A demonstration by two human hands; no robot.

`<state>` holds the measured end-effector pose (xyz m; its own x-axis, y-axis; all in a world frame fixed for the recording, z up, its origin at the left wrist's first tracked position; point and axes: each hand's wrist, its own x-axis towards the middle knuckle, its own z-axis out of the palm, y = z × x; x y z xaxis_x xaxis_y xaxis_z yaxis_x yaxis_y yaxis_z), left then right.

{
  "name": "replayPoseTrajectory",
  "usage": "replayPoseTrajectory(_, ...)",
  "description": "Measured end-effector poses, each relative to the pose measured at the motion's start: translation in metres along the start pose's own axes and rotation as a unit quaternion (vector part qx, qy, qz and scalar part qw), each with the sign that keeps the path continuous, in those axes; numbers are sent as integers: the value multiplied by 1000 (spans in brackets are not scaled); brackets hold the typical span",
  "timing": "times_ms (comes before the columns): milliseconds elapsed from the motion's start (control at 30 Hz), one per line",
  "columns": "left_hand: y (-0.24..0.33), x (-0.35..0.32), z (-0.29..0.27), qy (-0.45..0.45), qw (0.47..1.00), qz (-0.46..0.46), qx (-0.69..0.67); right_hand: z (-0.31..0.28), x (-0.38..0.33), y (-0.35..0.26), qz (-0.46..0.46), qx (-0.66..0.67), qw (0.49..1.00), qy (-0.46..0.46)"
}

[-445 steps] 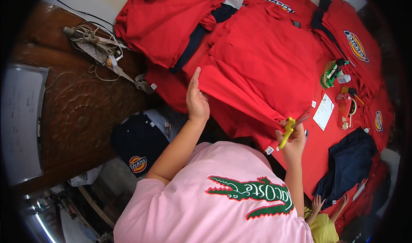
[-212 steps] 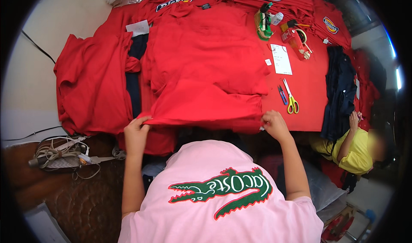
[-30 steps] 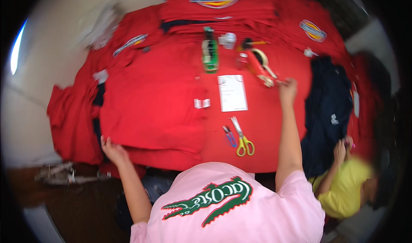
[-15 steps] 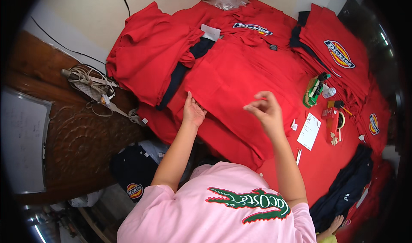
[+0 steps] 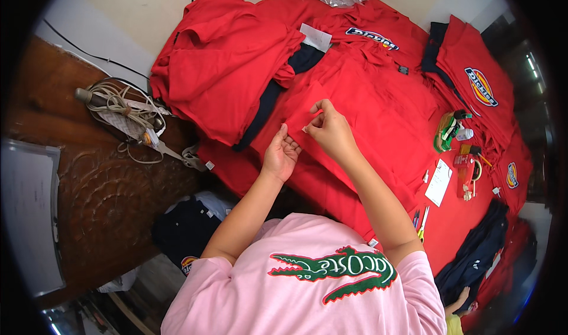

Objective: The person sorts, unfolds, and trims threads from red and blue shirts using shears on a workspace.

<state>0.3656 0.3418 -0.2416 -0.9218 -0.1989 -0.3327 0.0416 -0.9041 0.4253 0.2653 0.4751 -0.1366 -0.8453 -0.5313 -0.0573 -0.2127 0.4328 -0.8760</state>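
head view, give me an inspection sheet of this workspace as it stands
surface: table draped in red cloth.
job's things: red shirt spread flat; small white tag at the right fingertips.
clutter: red shirt pile, tape dispenser, white card, navy garment.
grippers: left hand on the shirt; right hand pinching the tag.
cables: coiled cord on the wooden cabinet.
surroundings: pale wall.

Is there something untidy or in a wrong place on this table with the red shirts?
Nothing looks spilled or damaged. The untidy spot is the tangled bundle of cords on the brown surface left of the table. The red shirt pile lies crumpled, while the shirt under the left hand and right hand is flat.
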Motion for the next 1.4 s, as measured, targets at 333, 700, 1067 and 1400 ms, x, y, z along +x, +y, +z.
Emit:
replayPoseTrajectory(333,15,-7,18,-11,999,-16,26,13,12,8,61,-81,995,12)
replayPoseTrajectory(700,37,23,-26,-39,996,-79,-4,-76,-156,119,121,-196,891,390)
replayPoseTrajectory(1067,37,39,-27,25,986,-71,149,-75,-284,176,396,-137,852,314)
replayPoseTrajectory(1400,95,100,181,-259,840,174,444,-190,-240,102,32,424,830,360)
